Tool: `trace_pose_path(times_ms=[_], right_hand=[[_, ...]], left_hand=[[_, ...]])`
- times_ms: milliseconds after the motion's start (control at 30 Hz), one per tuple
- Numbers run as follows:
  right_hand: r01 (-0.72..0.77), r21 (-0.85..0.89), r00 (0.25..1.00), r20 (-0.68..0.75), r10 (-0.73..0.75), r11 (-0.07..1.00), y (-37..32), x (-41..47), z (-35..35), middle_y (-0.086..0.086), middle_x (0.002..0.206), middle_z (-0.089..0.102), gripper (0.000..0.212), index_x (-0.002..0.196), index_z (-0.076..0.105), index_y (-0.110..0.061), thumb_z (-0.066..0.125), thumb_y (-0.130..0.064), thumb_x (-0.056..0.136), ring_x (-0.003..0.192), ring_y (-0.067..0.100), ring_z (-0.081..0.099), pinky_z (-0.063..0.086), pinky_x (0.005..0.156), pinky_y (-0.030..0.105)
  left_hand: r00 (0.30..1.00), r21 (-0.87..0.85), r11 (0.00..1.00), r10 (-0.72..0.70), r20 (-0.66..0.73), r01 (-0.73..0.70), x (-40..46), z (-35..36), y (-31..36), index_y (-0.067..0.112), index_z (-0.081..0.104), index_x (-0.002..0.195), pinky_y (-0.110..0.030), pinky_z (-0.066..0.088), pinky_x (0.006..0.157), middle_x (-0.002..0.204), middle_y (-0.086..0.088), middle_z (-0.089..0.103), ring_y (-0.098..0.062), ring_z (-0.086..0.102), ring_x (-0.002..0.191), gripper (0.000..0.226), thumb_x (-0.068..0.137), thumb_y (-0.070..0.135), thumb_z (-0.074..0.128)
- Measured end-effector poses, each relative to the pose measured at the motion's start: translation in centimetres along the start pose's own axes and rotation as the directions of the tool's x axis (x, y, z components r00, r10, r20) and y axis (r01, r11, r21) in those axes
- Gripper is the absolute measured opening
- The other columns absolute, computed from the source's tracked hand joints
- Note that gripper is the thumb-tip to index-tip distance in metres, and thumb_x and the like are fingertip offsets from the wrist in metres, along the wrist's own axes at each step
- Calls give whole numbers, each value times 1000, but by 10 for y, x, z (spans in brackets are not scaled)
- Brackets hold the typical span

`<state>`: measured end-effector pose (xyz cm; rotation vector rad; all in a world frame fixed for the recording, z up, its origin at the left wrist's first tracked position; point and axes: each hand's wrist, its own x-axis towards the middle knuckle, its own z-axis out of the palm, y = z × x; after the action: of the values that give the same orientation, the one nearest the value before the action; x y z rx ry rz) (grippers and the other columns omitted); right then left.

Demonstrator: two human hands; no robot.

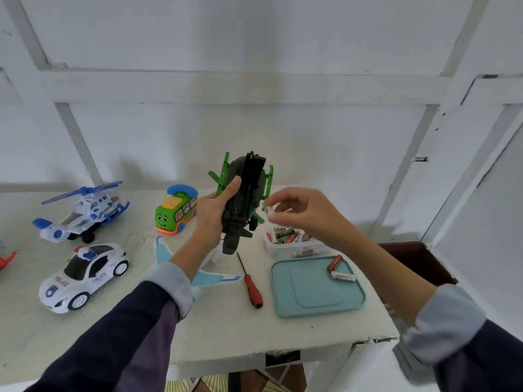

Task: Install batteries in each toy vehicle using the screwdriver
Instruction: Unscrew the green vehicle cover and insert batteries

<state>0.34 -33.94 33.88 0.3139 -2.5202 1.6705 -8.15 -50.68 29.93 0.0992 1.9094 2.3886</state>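
Note:
My left hand (215,210) grips a dark green toy helicopter (245,193), held upside down above the table with its black underside and open battery bay facing me. Just to its right, my right hand (300,210) pinches a small battery (268,209) between thumb and fingertips. Below that hand sits a clear box of batteries (294,241). The red-handled screwdriver (252,284) lies on the table beneath the helicopter. Two loose batteries (338,270) lie on the teal lid (311,290).
On the white table (226,329), a blue-white toy helicopter (85,213), a green toy bus (175,212) and a white police car (85,275) stand at the left. A light blue toy plane (209,278) lies under my left forearm. A brown chair (418,261) stands at the right.

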Motion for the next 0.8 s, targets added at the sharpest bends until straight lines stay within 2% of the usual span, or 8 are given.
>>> trace_pose_path(times_ms=[100,233,433,533,567,633,667,800], right_hand=[[67,-70,993,-96,-73,995,-8,13,4,5,91,69,27,105,68,-11,73,-13,79,82,13,66,55,81,24],[114,-174,990,-59,-126,978,-4,23,12,3,93,69,28,106,70,-11,72,-12,79,84,14,66,56,82,28],[184,-359,975,-52,-216,915,4,27,17,4,109,70,24,105,71,-6,69,-12,82,91,11,66,49,86,14],[226,-421,957,-72,-281,878,6,28,18,6,102,70,18,99,73,-4,69,-12,83,78,1,60,44,78,4],[233,-434,951,-85,-297,870,7,28,19,7,99,70,17,97,73,-5,69,-12,82,74,-2,56,43,75,4],[227,-444,940,-133,-314,867,12,29,23,7,94,68,16,95,74,-5,70,-13,81,72,2,52,43,74,11],[221,-444,932,-165,-322,868,14,30,25,7,91,66,16,94,74,-6,71,-13,80,72,4,51,43,73,14],[231,-423,900,-249,-358,876,20,32,30,2,83,58,13,90,74,-4,72,-9,78,68,-3,46,40,67,6]], left_hand=[[1000,-19,1000,1,-21,-2,0,8,-2,4,70,83,-55,55,81,82,-19,71,-34,67,71,50,60,49,75],[999,-14,1000,-6,-51,5,-2,16,-3,7,69,76,-53,55,82,76,-14,67,-31,64,72,43,65,47,76],[998,4,1000,20,-58,-20,-2,22,-6,11,73,75,-53,55,83,82,-16,71,-32,67,77,50,53,55,78],[997,5,999,35,-65,-35,0,22,-9,12,73,74,-53,56,83,80,-15,71,-32,68,76,53,50,59,79],[997,4,999,37,-66,-37,0,22,-10,12,73,74,-53,56,82,80,-15,71,-32,68,76,55,49,60,79],[997,6,999,39,-71,-39,1,22,-11,12,73,73,-52,56,82,78,-15,70,-32,67,75,55,50,61,79],[996,7,999,40,-74,-40,2,23,-11,12,72,72,-50,57,81,76,-13,70,-31,67,74,52,53,59,79],[995,-3,999,34,-92,-34,4,22,-13,11,70,71,-41,58,74,73,-11,68,-27,66,70,35,71,45,77]])
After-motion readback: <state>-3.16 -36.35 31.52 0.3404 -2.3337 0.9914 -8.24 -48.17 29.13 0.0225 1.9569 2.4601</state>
